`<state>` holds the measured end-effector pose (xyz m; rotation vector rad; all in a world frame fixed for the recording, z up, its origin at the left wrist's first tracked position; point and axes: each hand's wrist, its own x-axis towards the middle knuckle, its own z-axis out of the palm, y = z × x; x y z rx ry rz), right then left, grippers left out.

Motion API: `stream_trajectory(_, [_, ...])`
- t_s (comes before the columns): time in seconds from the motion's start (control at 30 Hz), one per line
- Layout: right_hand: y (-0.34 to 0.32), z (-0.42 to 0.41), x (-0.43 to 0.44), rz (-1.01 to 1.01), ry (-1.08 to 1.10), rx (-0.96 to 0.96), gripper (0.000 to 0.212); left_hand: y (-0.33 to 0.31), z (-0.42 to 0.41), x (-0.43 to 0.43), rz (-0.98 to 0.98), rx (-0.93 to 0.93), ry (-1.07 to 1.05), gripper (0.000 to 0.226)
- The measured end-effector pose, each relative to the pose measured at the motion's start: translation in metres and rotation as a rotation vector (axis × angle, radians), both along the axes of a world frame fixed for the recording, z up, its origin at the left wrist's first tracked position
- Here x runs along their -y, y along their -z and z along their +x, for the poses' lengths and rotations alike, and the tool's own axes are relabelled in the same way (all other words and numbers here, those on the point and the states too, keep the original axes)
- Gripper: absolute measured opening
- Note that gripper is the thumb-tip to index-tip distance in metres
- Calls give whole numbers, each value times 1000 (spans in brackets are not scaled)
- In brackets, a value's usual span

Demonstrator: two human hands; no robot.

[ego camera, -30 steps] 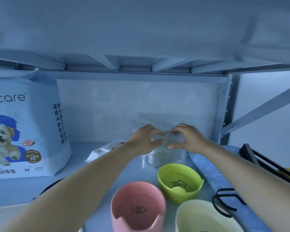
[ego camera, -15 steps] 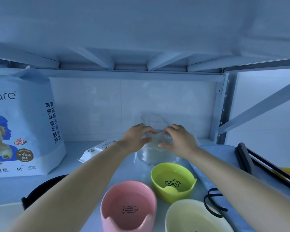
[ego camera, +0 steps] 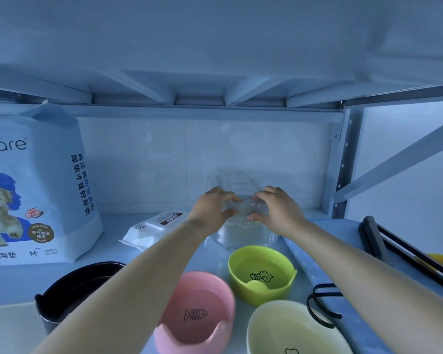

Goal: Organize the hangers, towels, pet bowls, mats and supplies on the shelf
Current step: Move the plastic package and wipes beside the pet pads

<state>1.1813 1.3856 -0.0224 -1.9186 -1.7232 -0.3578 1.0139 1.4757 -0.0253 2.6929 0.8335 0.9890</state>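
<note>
A: What has changed in the last second?

B: Hardly anything in the grip. The left hand (ego camera: pixel 211 208) and the right hand (ego camera: pixel 279 210) stay on the clear plastic bag (ego camera: pixel 243 227) at the far middle of the shelf (ego camera: pixel 105 249). Their fingers are curled and pinch its crumpled top from either side. The view has tipped a little, so more of a black tub (ego camera: pixel 69 292) shows at the near left.

A: What does that mean for the job?

B: I judge the bag is being closed or settled in its spot by the back wall, just behind the green bowl (ego camera: pixel 262 274). It isn't let go yet, so the other things still wait.

A: And the materials?

B: The bag is thin, see-through and wrinkled, with something pale in its lower half; I can't tell what. It probably crumples and slips easily. The green bowl, the pink bowl (ego camera: pixel 195 312) and the cream bowl (ego camera: pixel 292 330) are smooth, glossy and thick-walled, round with notched rims. The pink one has a fishbone drawn inside. On the right lies a rolled mat (ego camera: pixel 325 272), a pale blue speckled tube. Beyond it are black hangers (ego camera: pixel 372 237) with thin straight bars. Left of the hands sits a flat, soft wipes pack (ego camera: pixel 154 226), and at the far left a tall printed pad bag (ego camera: pixel 33 185) stands upright.
</note>
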Motion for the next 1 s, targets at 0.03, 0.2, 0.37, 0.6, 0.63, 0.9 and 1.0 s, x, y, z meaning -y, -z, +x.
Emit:
stream_trajectory(0.03, [0, 1, 0, -4, -3, -6, 45, 0, 1, 1, -2, 1, 1, 28])
stream_trajectory(0.2, [2, 2, 3, 3, -13, -19, 43, 1, -3, 1, -65, -2, 50, 35])
stream_trajectory(0.37, [-5, -6, 14, 15, -18, 32, 55, -7, -48, 1, -150, 77, 100, 46])
stream_trajectory(0.6, [-24, -85, 9, 111, -198, 34, 61, -12, -152, -13, -254, 97, -40, 40])
stream_trajectory(0.63, [-23, -99, 5, 103, -232, 24, 59, -10, -166, -14, -254, 85, -63, 40])
stream_trajectory(0.9, [-8, -197, -46, -183, -305, 31, 58, 11, -260, -6, -265, 94, -144, 36])
stream_trajectory(1.0, [6, -217, -74, -308, -256, 44, 56, 17, -290, -5, -279, 96, -164, 33])
